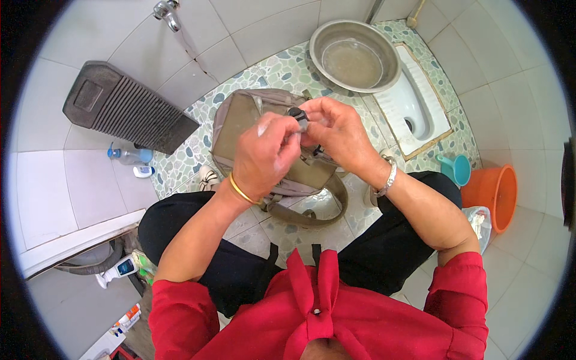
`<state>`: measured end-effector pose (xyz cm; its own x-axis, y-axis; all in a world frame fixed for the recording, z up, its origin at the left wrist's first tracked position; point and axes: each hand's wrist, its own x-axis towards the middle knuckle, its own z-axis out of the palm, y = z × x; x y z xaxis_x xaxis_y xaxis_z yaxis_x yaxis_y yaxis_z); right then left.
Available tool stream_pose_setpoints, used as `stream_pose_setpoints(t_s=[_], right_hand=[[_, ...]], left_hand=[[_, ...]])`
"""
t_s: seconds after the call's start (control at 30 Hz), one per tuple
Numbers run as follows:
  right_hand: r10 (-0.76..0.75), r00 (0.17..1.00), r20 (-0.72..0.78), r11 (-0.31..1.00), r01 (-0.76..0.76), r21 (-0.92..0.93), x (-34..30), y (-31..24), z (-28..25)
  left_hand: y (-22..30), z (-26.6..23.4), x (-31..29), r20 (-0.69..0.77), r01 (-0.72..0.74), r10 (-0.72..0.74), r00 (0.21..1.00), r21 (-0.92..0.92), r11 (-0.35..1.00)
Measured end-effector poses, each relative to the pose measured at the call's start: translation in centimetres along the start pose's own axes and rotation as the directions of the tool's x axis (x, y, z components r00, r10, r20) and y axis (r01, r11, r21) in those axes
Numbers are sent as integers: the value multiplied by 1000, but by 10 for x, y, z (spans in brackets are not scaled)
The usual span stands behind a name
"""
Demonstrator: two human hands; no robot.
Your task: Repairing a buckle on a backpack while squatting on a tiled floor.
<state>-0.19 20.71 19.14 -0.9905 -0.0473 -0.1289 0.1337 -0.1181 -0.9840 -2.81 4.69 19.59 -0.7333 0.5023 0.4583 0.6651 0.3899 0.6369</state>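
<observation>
A grey-brown fabric backpack [240, 129] hangs between my knees over a pebble-patterned floor. My left hand [264, 153], with a gold bangle on the wrist, is closed on the bag's upper front, and soap foam shows on the fingers. My right hand [339, 132], wearing a silver bracelet, pinches a small dark buckle [297, 114] and strap at the bag's top. Both hands touch each other over the bag. A strap loop [327, 210] dangles below.
A metal basin [354, 57] with cloudy water stands behind the bag, next to a white squat toilet [414, 105]. A dark washboard [126, 108] leans at the left wall under a tap [168, 12]. An orange bucket [495, 192] and teal scoop [457, 169] stand at right. Bottles [129, 156] lie left.
</observation>
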Motion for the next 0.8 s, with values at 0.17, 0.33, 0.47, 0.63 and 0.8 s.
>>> stream_pose_setpoints(t_s=[0.17,0.33,0.47,0.63,0.8], right_hand=[[-54,997,48,997,57,-61,1,0,-11],[99,981,168,984,-122,132,-9,-15,-27],[122,948,293,961,-187,206,-19,-13,-36],[123,927,354,900,-255,354,-24,-6,-40],[-101,962,252,971,40,236,-21,1,-34]], left_hand=[[6,-3,-7,59,-14,18,998,-74,997],[-7,-12,-4,125,336,-314,941,-427,839],[4,-5,-5,175,169,-112,978,-356,919],[7,5,-10,253,279,-165,953,-524,804],[3,12,-12,240,336,-241,940,-537,774]])
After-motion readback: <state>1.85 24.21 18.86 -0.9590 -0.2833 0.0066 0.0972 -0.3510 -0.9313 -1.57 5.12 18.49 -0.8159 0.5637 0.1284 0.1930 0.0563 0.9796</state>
